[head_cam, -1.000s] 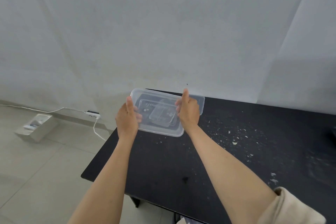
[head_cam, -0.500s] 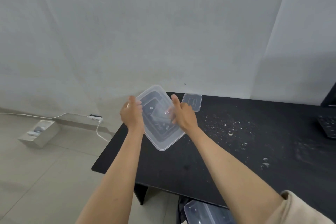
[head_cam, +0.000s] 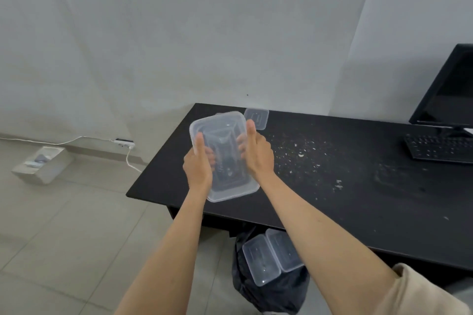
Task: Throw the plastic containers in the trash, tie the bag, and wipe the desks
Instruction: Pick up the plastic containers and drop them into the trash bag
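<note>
Two hands held a see-through plastic box above the corner of a black surface.

Near the bottom, a black trash bag on the floor held two clear boxes. Higher up, the left hand and the right hand each gripped a long side of the clear plastic container, thumbs on top and fingers curled under. You could see the fingers right through it. The black surface had white crumbs on it, and a small clear lid lay past the hands. A keyboard and a dark screen sat far right. Behind stood a plain grey wall.
</note>
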